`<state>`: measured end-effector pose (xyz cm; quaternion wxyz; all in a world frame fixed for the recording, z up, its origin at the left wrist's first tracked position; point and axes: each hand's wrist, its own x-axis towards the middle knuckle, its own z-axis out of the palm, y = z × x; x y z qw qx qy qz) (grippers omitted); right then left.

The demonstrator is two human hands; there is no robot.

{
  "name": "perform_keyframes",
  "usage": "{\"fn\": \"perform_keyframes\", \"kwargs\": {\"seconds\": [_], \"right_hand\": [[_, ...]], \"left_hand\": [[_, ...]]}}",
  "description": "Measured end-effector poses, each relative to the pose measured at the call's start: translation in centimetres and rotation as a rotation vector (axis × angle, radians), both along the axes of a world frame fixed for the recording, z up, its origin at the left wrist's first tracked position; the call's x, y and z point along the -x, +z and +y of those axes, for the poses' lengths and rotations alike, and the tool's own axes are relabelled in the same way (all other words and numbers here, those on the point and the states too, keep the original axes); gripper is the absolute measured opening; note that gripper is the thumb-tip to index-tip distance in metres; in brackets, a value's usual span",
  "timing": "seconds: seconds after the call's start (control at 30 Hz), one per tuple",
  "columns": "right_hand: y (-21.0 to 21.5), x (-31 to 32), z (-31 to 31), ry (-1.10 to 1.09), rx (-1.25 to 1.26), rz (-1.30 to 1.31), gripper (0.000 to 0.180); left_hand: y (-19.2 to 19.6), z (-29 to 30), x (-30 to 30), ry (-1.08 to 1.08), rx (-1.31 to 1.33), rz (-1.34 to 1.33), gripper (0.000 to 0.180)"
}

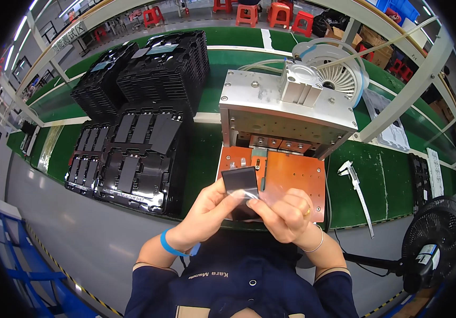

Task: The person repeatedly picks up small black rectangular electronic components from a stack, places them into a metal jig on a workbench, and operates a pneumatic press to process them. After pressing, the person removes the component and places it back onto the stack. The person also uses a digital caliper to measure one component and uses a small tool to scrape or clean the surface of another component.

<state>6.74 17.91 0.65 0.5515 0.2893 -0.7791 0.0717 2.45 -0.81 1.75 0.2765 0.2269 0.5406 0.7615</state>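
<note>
In front of the press, my left hand [202,213] grips a flat black rectangular panel [240,182] by its left side, the thumb lying across its face. My right hand [287,216] is closed at the panel's right edge, thumb and fingers pinched on a thin clear film [274,193]. Part of the film shines across the panel's face; how far it is attached, I cannot tell. Just beyond the hands lies the orange base plate [298,182] of the metal press [270,100], with a dark narrow strip [264,178] on it.
At left, black plastic trays [116,183] hold several dark flat pieces, with tall tray stacks [159,79] behind. A caliper [356,191] lies on the green bench [339,204] at right. A black fan [433,249] stands at lower right. Behind the press is a white reel [339,71].
</note>
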Motion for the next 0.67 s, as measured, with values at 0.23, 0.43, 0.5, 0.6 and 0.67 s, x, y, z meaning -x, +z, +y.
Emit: {"fn": "perform_keyframes", "kwargs": {"seconds": [0.23, 0.43, 0.5, 0.6, 0.67], "right_hand": [[0.3, 0.6, 0.2, -0.042, -0.042, 0.022, 0.025], [0.1, 0.2, 0.2, -0.014, -0.183, 0.028, 0.018], [0.2, -0.6, 0.3, -0.009, -0.216, 0.014, 0.020], [0.1, -1.4, 0.1, 0.002, -0.270, 0.078, 0.026], [0.0, -2.1, 0.0, 0.030, -0.305, 0.128, 0.028]], "left_hand": [[1.3, -0.1, 0.6, -0.230, -0.240, -0.491, 0.052], [0.7, 0.2, 0.8, -0.132, -0.010, -0.381, 0.046], [1.5, 0.3, 0.0, -0.067, 0.019, -0.380, 0.045], [1.4, 0.0, 0.0, 0.005, -0.061, -0.308, 0.046], [2.0, -0.8, 0.8, 0.085, -0.177, -0.303, 0.050]]}}
